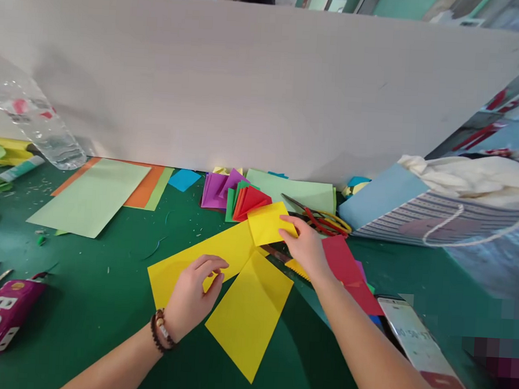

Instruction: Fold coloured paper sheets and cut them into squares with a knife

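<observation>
My right hand (306, 246) pinches a small yellow paper square (266, 224) by its right edge, thumb and fingers at the corner. The square lies over the upper end of a long yellow paper strip (222, 247) and partly in front of red folded papers (254, 201). My left hand (197, 293), with beaded bracelets at the wrist, is over the strip's lower left part. Its fingers are loosely curled, the thumb apart, and nothing is in them. A second yellow paper piece (248, 319) lies between my hands, angled towards me.
Scissors (323, 218) lie right of the paper stacks, near red paper (343, 263) and a phone (425, 348). A striped paper bag (415, 214) stands at right. At left are pale green sheets (94, 194), a water bottle (49, 125), a glue stick (21, 168) and a purple pouch (9, 318).
</observation>
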Tool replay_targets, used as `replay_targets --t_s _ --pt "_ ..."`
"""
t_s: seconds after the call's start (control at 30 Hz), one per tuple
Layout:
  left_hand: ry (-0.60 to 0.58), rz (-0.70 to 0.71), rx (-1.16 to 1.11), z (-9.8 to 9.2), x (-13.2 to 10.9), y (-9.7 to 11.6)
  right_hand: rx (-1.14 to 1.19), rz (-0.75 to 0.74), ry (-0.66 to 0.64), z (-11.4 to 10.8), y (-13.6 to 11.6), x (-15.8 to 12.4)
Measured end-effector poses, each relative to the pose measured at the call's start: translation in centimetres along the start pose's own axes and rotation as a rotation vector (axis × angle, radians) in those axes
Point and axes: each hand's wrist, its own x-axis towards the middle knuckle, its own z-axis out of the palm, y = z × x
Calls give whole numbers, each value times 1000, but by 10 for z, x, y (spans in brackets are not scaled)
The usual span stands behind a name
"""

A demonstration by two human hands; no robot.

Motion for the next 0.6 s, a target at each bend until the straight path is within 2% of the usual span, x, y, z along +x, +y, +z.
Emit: replay_targets --t_s 0.1,0.17,0.37,0.47,0.6 --pt "17 59 50 2 -1 -2 -90 0 -62 3 -13 8" --pt "25 86 82 3 -3 -3 -115 29 -86 -2 -15 10" --pt "5 82 211 -7 3 -1 -6 175 -34 -47 2 7" --pt "-61 79 307 -6 26 6 124 228 -16 -57 10 7" --pt "-156 94 424 19 78 8 253 243 -74 -45 5 10"
